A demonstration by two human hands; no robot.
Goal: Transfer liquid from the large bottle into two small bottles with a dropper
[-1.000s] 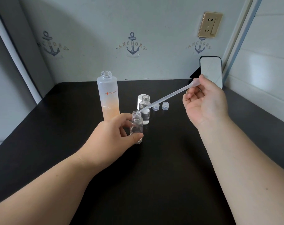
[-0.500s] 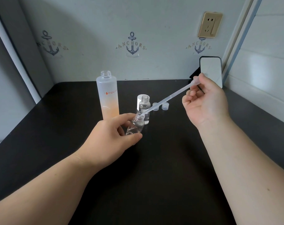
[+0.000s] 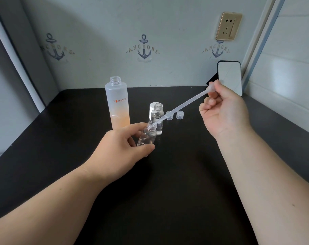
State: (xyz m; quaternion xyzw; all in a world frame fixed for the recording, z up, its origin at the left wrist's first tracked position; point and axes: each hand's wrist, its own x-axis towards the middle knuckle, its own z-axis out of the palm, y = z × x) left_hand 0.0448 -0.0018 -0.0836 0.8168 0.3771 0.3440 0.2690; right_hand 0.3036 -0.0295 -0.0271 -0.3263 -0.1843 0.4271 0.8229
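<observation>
On the black table (image 3: pixel 167 191), just beyond the left hand (image 3: pixel 120 147), stands the large bottle (image 3: pixel 117 103), frosted, uncapped, with orange liquid in its lower part. That hand's thumb and fingers curl round a small clear bottle (image 3: pixel 147 137), tilted with its mouth toward the right hand (image 3: pixel 222 110). The right hand pinches the bulb end of the dropper (image 3: pixel 182 106), whose tip sits at the tilted bottle's mouth. A second small bottle (image 3: pixel 158 119) stands upright just behind the held one, before a white cap (image 3: pixel 152 107). Two small clear caps (image 3: pixel 174 115) lie between the hands, under the dropper.
</observation>
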